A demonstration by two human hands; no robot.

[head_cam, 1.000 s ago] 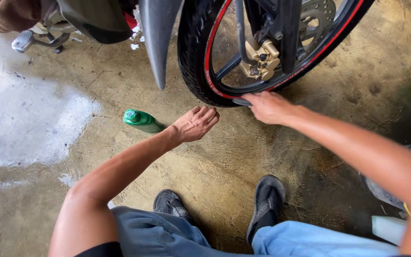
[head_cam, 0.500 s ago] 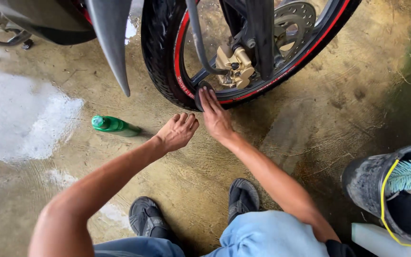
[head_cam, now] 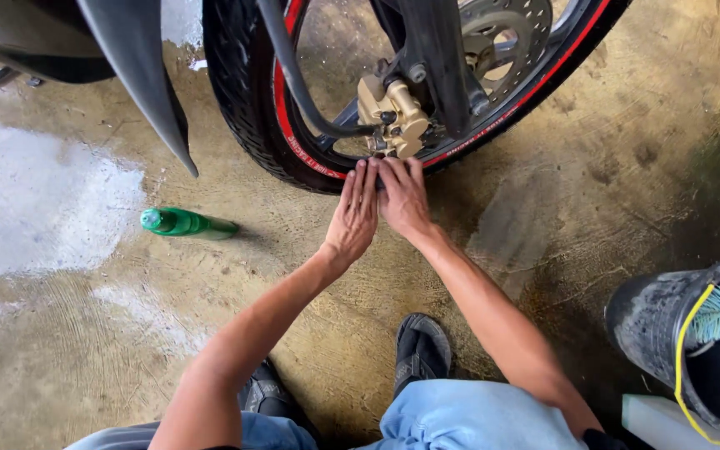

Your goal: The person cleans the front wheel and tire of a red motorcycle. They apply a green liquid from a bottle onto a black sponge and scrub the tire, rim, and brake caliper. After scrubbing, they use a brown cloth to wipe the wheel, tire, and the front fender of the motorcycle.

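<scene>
Now the fingers of both hands are lying flat and close together, tips pressing on the lower edge of the motorcycle wheel (head_cam: 293,158) where the red rim stripe runs, just below the gold brake caliper (head_cam: 393,117). The left hand (head_cam: 353,215) is extended, gripping nothing; the right hand (head_cam: 402,198) is likewise flat, though something small may be hiding under its fingertips. A moment ago the left hand was hovering off the tire, near the floor; it is now joining the right, so work at the rim is becoming a 2-handed job. The wheel is standing on the concrete floor (head_cam: 210,333) at the top edge of view. A green bottle (head_cam: 183,223) is lying toward the floor's left side, and a black bucket (head_cam: 668,333) is sitting at the right edge.
</scene>
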